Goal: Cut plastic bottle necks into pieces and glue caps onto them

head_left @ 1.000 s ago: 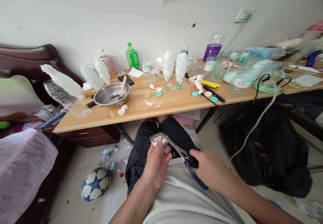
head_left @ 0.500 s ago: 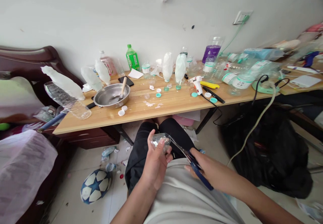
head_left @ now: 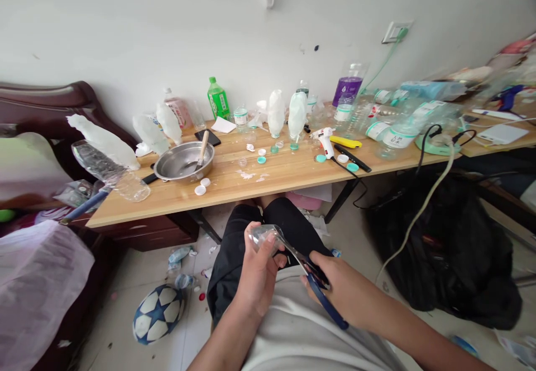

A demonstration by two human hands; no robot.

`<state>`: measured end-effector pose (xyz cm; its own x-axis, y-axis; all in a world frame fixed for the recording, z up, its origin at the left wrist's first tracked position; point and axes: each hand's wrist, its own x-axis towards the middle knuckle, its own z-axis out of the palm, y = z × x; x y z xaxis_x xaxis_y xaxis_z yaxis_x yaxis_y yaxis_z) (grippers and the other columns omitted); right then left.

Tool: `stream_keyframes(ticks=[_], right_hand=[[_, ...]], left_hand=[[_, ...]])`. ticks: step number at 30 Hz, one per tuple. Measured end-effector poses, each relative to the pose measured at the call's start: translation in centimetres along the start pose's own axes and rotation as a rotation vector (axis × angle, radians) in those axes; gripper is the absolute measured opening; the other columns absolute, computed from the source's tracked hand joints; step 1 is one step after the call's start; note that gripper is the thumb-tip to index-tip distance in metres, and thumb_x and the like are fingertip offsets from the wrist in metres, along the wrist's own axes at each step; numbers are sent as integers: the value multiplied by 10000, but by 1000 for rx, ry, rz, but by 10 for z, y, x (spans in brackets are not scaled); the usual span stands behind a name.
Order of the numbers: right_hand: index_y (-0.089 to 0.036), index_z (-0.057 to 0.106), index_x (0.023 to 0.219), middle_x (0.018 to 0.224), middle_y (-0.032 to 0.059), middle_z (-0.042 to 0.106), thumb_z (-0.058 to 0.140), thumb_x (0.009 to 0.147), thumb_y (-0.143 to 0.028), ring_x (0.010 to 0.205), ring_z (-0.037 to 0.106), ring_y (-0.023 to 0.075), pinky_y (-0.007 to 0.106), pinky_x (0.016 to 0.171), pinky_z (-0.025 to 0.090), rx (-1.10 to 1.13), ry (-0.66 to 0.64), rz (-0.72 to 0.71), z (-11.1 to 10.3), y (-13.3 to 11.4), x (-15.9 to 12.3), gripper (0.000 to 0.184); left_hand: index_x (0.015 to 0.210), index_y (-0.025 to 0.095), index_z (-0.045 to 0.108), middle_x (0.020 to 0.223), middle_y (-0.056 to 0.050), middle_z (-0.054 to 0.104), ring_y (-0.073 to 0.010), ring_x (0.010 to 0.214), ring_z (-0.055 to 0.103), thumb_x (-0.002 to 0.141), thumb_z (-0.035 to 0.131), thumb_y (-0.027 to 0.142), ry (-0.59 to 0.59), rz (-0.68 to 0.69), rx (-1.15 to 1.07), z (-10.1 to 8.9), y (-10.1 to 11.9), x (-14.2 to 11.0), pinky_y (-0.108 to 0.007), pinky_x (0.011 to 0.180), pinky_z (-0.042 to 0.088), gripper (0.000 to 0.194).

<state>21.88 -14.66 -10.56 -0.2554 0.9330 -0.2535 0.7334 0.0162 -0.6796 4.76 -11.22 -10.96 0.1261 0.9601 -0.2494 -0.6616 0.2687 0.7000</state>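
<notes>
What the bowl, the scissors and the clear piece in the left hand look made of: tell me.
Bowl: metal, perhaps stainless steel; smooth, grey, with bright reflections.
Scissors: apparently metal blades, from their grey sheen; dark blue handles, probably smooth plastic, evenly coloured.
Clear piece: probably thin plastic, glossy; see-through with glints.

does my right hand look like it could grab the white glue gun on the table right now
Probably not as is: your right hand is holding the scissors, blades at the clear plastic piece. Otherwise the near side of the glue gun looks open.
</notes>
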Motion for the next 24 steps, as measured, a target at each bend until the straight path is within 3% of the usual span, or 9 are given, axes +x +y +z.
stream_keyframes(ticks=[10, 16, 20, 24], right_hand=[[-214, 439, 612, 612, 9, 645, 590, 757, -241, 574, 566, 148, 236, 552, 298, -149, 52, 94, 8, 2, 7, 210], [-228, 369, 631, 593, -17, 565, 517, 864, -369, 582, 521, 147, 244, 558, 327, -79, 85, 49, 14, 10, 13, 309], [-238, 417, 795, 784, 6, 613, 486, 910, -443, 727, 583, 171, 264, 664, 426, 24, -29, -21, 8, 13, 4, 245], [-240, 423, 931, 1010, 48, 596, 424, 953, -460, 949, 585, 185, 294, 853, 448, 73, -44, -57, 5, 9, -8, 221]], left_hand=[[1109, 329, 419, 870, 40, 537, -105, 697, 543, 811, 733, 309, 60, 29, 0, -4, -5, 4, -207, 566, 393, 434], [1121, 335, 426, 903, 34, 553, -106, 704, 553, 818, 725, 314, 51, 59, 30, -1, -2, 3, -214, 579, 400, 426], [1111, 347, 430, 929, 30, 579, -113, 706, 565, 803, 734, 368, 33, 76, 39, -2, -1, 2, -218, 570, 401, 433], [1107, 331, 429, 953, 2, 572, -131, 714, 568, 852, 650, 467, -5, 107, 33, -5, -2, 1, -233, 571, 410, 364]])
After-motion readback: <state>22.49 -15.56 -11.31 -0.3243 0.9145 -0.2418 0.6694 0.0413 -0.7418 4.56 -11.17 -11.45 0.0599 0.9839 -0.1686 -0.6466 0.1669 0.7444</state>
